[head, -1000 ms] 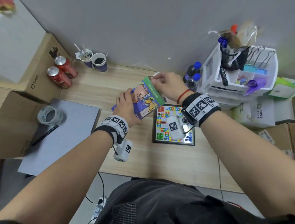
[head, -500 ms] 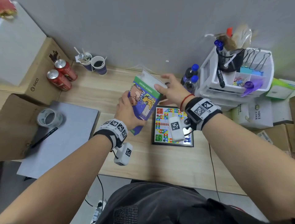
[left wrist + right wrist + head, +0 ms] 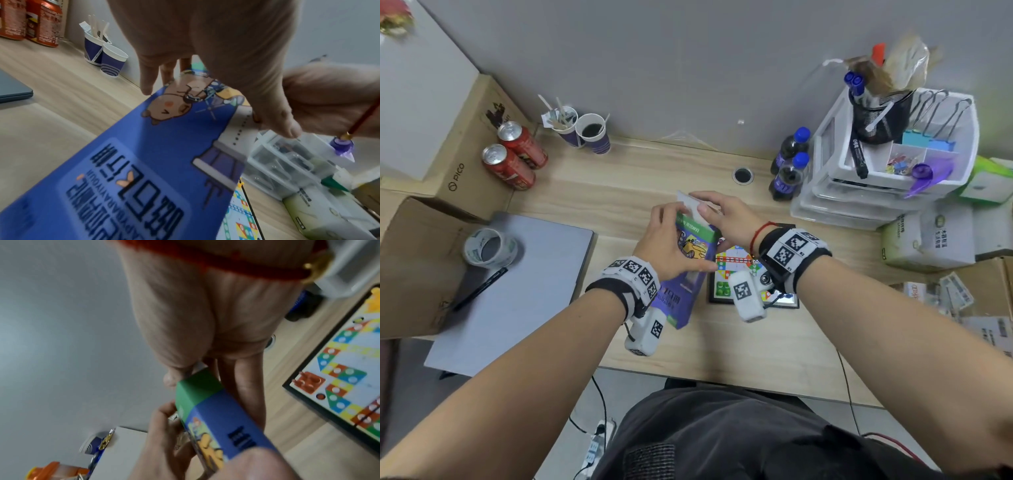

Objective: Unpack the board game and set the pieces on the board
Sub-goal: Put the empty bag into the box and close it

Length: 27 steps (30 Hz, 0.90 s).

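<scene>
While the left hand point(image 3: 666, 246) gripped the box point(image 3: 690, 270) round its middle, thumb on the printed face and fingers curled behind, the right hand point(image 3: 726, 219) pinched the white flap point(image 3: 690, 205) at its green upper end, thumb on one side and fingers on the other. That box stood tilted, apparently off the table point(image 3: 739, 335) near its middle, its lower end toward the front edge, just beside the left edge of the board point(image 3: 726, 270). Lying flat and open, the board already carried a few orange pegs point(image 3: 306, 381) in one corner, as the right wrist view showed; whether other pieces were set could not be told. By my reading the step in hand was opening the box to reach what remained inside, so the task was partly done. Next the flap would need folding clear back, then the box tipping or a hand reaching in, with the left grip kept firm so loose pieces would not spill past the board toward the table's front edge
</scene>
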Each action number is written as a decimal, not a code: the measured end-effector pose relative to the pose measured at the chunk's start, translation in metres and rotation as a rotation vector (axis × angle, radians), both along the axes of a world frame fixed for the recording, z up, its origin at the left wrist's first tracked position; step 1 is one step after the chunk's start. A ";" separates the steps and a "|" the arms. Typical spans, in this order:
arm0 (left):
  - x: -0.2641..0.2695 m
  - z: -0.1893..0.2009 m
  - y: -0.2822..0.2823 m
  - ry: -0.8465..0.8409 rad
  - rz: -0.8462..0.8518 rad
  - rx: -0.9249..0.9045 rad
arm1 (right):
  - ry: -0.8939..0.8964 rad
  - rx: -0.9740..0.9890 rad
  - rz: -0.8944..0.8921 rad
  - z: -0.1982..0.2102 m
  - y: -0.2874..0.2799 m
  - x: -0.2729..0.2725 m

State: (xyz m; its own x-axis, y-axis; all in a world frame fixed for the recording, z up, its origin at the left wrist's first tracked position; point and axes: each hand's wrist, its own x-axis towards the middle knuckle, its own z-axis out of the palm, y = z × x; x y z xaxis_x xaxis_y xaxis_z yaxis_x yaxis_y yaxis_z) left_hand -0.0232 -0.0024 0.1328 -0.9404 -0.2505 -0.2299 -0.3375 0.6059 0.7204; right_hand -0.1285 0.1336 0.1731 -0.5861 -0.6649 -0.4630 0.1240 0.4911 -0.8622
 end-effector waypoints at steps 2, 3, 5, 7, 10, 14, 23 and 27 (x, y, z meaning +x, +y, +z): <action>0.001 -0.005 0.002 -0.017 -0.002 -0.056 | -0.036 -0.008 -0.005 0.003 -0.003 0.004; 0.001 -0.007 0.002 -0.016 0.019 -0.053 | -0.076 -0.004 -0.007 0.005 -0.004 0.005; 0.003 -0.009 -0.001 -0.021 0.065 -0.010 | -0.159 0.022 -0.013 0.007 -0.003 0.005; 0.003 -0.009 -0.004 -0.020 0.102 0.023 | -0.173 0.043 -0.004 0.006 -0.002 0.004; 0.002 -0.005 -0.007 -0.006 0.113 0.045 | -0.082 0.048 0.048 0.002 -0.002 0.005; -0.002 -0.001 -0.008 0.015 0.081 -0.044 | 0.004 0.037 -0.015 -0.003 -0.004 0.006; -0.010 0.001 -0.003 -0.009 0.094 -0.188 | 0.177 0.089 0.024 -0.009 -0.014 0.014; -0.012 0.004 -0.009 -0.059 0.135 -0.149 | 0.309 0.163 0.202 -0.011 -0.013 0.016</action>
State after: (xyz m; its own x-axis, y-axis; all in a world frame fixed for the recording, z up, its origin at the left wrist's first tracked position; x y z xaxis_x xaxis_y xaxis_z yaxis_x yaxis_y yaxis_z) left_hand -0.0348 -0.0114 0.1367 -0.8820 -0.4085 -0.2349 -0.4618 0.6507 0.6027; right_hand -0.1128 0.1203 0.1618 -0.5794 -0.7131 -0.3947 -0.2418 0.6128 -0.7523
